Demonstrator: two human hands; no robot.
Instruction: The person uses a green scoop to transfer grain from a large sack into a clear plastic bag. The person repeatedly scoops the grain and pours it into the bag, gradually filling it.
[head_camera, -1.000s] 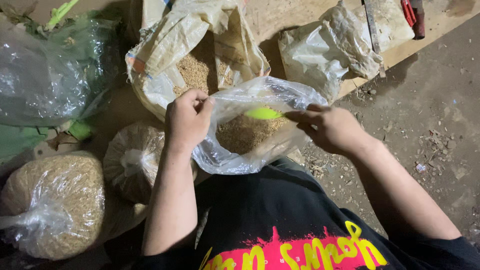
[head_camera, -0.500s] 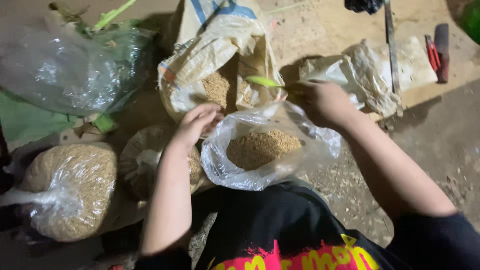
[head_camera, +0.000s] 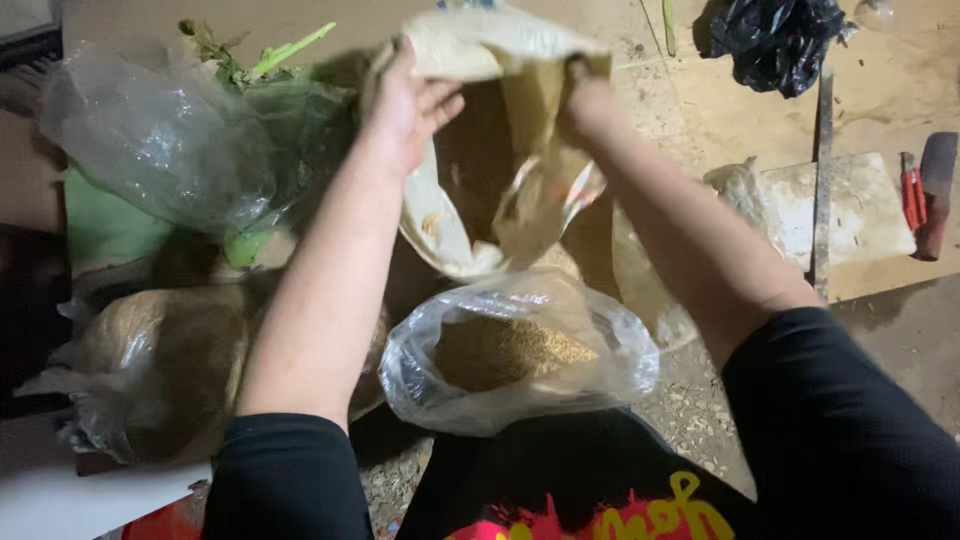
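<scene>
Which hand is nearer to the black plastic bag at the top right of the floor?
Right. The right hand grips the sack's rim, left of and slightly below the black plastic bag; the left hand holds the opposite rim, farther away.

The scene is dim and warm-toned, lit from above and somewhat from the far side, so the far wooden floor (head_camera: 760, 130) reads brightest while the near corners sink into dark. The forearms cast soft shadows over the filled sack at the near left (head_camera: 150, 370). Pale glare sits on the clear bag of grain (head_camera: 520, 350) and on the crumpled clear bag at the far left (head_camera: 160, 150), washing out their folds. Motion blur softens the hands, the left hand (head_camera: 410, 100) and the right hand (head_camera: 590, 105), and the woven sack (head_camera: 500, 60) they grip. Fine detail is smeared and grainy throughout; edges bend slightly outward.
</scene>
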